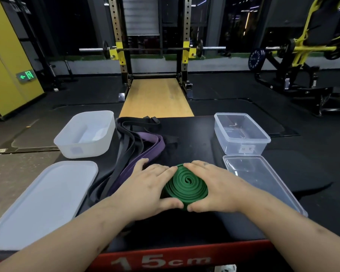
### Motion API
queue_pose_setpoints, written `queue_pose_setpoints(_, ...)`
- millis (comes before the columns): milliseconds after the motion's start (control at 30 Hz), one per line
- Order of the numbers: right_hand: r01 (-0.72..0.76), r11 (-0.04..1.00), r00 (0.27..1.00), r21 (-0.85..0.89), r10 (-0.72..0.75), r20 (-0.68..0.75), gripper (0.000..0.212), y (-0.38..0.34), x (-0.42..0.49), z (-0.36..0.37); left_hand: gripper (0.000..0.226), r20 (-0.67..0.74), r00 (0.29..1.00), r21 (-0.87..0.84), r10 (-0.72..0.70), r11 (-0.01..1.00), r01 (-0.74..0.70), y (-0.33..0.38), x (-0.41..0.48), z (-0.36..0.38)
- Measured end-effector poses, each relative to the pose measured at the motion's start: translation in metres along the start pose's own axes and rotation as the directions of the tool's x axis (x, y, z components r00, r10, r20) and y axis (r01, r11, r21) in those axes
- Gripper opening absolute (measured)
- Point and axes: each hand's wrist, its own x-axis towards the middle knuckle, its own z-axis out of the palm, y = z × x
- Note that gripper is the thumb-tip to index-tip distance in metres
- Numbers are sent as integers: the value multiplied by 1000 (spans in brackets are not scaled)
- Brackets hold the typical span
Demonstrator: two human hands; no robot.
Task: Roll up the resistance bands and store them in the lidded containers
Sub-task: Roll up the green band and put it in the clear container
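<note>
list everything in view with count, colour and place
green band: 1, green, coiled, centre
purple band: 1, purple, loose, left of the green band
black bands: several, black, loose beside the purple band
frosted container: 1, white, far left, open
frosted lid: 1, white, near left
clear container: 1, clear, far right, open
clear lid: 1, clear, near right
platform: 1, black, under the bands
squat rack: 1, black and yellow, behind
left hand: 1, cups coil's left side
right hand: 1, cups coil's right side

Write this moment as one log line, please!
left hand: grips green roll | right hand: grips green roll | purple band: loose | white box: open | clear box: open
</note>
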Motion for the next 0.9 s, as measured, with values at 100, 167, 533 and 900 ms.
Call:
queue_pose_setpoints(100, -65, 998, 998, -3, 65, -19, 118, 25, 5, -21, 105, -22, 1000, -8, 5, 1000, -6, 5, 35, -13)
queue_pose_setpoints(167, -112, 994, 993, -7, 112, -25, 117, 38, 7, -37, 103, -42, 999, -4, 20, 1000, -20, 8, 57, -22)
queue_pose_setpoints(533, -284, 958, 940, 38, 286, -187, 92, 162, 39, -120, 71, -234, 972, -122, -6, 992, -23, 38, 220, -33)
queue_pose_setpoints(900, -544, 839, 836, 23, 544, -74, 98, 223, 58, -103, 51, -199, 978, -208, 66, 972, -108, 54, 257, 25)
